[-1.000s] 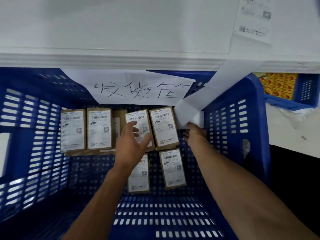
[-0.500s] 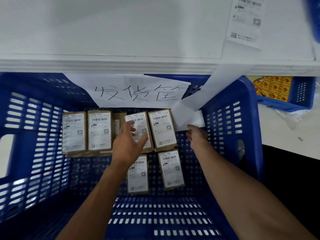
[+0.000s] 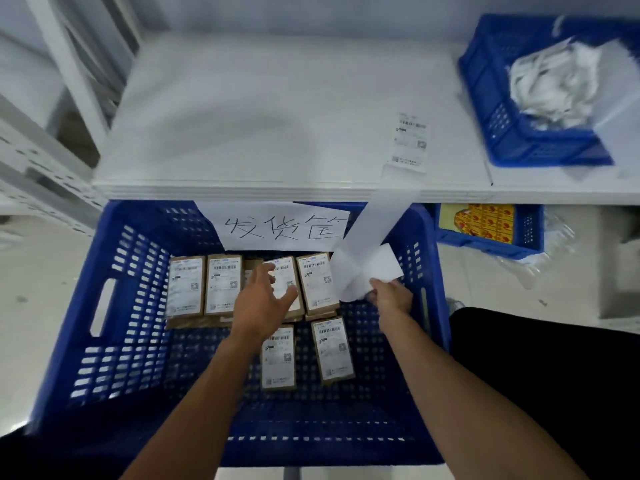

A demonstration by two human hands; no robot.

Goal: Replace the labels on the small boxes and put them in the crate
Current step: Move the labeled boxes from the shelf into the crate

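— Whereabouts of the small boxes (image 3: 223, 284)?

— Flat on the floor of the blue crate (image 3: 114, 306), labels up. One row along the far wall under a handwritten sign (image 3: 280, 226), two more lying nearer.

— And the grips?

— Left grip (image 3: 263, 299) spread wide over the back row, holding nothing; contact with the box beneath impossible to tell. Right grip (image 3: 391, 294) pinching a white paper strip (image 3: 367, 268) trailing down from the bench (image 3: 277, 116) edge.

— Handling?

— Probably light, stiff cardboard, slick on the label face. Best taken by the long edges, thumb on one side and fingers on the other, keeping off the print.

— Farther out?

— One loose label (image 3: 410, 142) on the bench, a second crate (image 3: 519, 133) of crumpled white paper at its right end, and a smaller basket (image 3: 530, 230) of yellow packets below.
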